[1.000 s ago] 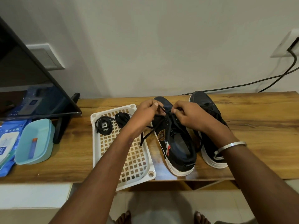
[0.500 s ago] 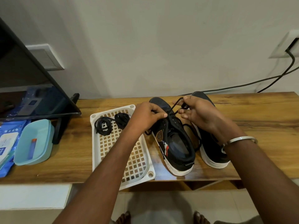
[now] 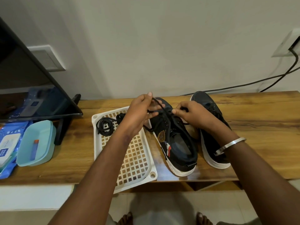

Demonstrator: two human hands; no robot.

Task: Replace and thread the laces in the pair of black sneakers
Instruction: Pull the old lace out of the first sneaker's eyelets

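Observation:
Two black sneakers with white soles stand on the wooden table. The left sneaker (image 3: 177, 143) carries a gold emblem and a black lace (image 3: 168, 125) crossing its eyelets. My left hand (image 3: 139, 114) pinches one end of that lace and lifts it over the toe. Just right of the toe, my right hand (image 3: 193, 114) pinches the other end low at the front eyelets. The right sneaker (image 3: 211, 143) lies partly hidden behind my right wrist. A coiled black lace (image 3: 105, 125) rests in the white lattice tray (image 3: 139, 168).
A dark screen on a stand (image 3: 40, 98) leans at the left. In front of it lie a teal container (image 3: 35, 143) and blue wipe packs (image 3: 8, 143). Black cables (image 3: 259, 82) run along the wall behind the table. The table's front edge (image 3: 48, 179) is near me.
My right hand came down from above the second sneaker to the front eyelets of the left sneaker. My left hand rose, lifting its lace end above the toe.

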